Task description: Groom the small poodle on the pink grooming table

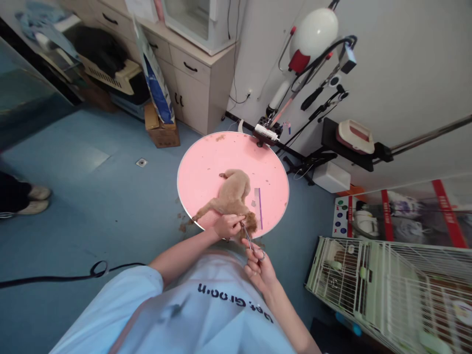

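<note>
A small light-brown dog point(233, 191) lies on a round pink table point(199, 162), its curly, darker head near the edge closest to me. My left hand point(226, 226) is closed at the dog's head, fingers together against the fur; which part it grips is hard to make out. In my right hand point(259, 268) is a pair of scissors point(248, 239), finger rings in my grip and blade tips at the dog's head beside my left fingers. Right of the dog lies a metal comb point(260, 209) with a purple edge. Bits of cut fur dot the tabletop.
A post with a white tube point(266, 132) stands at the table's far edge. Wire cages point(383, 285) are at the right, and a cardboard box point(162, 129) sits by the cabinet point(191, 83). Someone's shoes point(39, 199) show at far left. A black cord point(66, 279) crosses at left.
</note>
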`<control>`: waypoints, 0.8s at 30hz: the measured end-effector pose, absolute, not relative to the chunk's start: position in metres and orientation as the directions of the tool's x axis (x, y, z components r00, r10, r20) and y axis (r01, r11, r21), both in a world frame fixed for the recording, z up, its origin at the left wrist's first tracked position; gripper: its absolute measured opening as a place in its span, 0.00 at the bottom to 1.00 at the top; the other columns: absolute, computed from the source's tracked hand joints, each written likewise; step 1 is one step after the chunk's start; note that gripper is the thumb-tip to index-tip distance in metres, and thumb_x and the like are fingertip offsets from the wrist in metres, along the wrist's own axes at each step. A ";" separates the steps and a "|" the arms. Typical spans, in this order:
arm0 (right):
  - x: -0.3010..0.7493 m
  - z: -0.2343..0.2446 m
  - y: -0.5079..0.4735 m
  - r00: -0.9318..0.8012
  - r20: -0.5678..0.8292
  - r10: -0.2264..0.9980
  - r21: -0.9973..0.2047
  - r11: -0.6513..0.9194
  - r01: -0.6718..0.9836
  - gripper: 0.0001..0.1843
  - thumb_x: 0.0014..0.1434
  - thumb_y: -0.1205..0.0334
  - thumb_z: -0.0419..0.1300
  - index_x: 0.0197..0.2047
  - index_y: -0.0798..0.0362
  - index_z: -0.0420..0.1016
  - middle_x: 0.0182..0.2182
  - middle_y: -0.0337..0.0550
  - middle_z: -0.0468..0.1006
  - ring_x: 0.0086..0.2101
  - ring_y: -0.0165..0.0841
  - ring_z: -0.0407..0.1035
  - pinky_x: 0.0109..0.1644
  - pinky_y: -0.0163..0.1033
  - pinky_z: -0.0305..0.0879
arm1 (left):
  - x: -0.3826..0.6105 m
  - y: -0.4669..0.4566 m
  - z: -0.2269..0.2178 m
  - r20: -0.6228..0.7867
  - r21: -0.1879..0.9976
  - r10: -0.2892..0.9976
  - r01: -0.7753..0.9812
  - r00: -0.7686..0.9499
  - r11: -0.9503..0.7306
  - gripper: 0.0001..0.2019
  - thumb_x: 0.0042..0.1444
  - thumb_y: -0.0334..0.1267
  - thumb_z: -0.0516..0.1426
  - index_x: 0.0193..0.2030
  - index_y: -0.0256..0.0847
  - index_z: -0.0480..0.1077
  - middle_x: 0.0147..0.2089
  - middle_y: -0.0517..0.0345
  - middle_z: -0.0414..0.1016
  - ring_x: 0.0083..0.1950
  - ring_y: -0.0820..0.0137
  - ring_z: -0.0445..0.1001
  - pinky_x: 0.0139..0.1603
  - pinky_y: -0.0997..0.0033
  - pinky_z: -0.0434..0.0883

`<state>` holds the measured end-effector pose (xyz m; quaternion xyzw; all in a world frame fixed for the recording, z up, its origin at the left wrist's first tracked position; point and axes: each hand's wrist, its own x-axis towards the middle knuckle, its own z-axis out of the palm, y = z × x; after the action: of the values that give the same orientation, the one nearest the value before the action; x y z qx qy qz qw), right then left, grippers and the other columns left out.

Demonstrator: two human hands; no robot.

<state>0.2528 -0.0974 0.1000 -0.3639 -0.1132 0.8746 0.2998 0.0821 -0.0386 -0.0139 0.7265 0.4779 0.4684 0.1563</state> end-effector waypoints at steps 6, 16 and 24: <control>0.259 0.106 -0.099 -0.605 -0.536 0.589 -0.336 -0.806 -0.487 0.20 0.53 0.60 0.61 0.49 0.57 0.71 0.18 0.24 0.55 0.14 0.17 0.35 0.17 0.26 0.43 | 0.082 -0.036 -0.017 0.533 0.671 0.840 0.554 0.102 -0.493 0.15 0.56 0.30 0.48 0.46 0.32 0.71 0.35 0.51 0.78 0.34 0.72 0.76 0.37 0.73 0.75; 0.248 0.113 -0.090 -0.698 -0.526 0.486 -0.177 -0.865 -0.469 0.22 0.53 0.51 0.57 0.48 0.54 0.68 0.24 0.31 0.61 0.19 0.21 0.46 0.28 0.32 0.55 | 0.087 -0.037 -0.011 0.470 0.678 0.873 0.579 0.131 -0.452 0.16 0.57 0.32 0.47 0.49 0.34 0.70 0.36 0.52 0.77 0.35 0.71 0.75 0.38 0.72 0.74; 0.245 0.113 -0.095 -0.663 -0.540 0.518 -0.190 -0.842 -0.504 0.22 0.53 0.50 0.58 0.47 0.55 0.67 0.24 0.30 0.60 0.18 0.20 0.46 0.28 0.31 0.54 | 0.091 -0.036 -0.013 0.465 0.691 0.877 0.568 0.123 -0.446 0.16 0.57 0.32 0.48 0.49 0.32 0.70 0.36 0.50 0.77 0.37 0.69 0.76 0.39 0.69 0.75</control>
<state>0.2454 -0.0951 0.1133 -0.2999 -0.0117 0.9118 0.2804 0.0908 -0.0364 -0.0131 0.7284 0.4959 0.4388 0.1758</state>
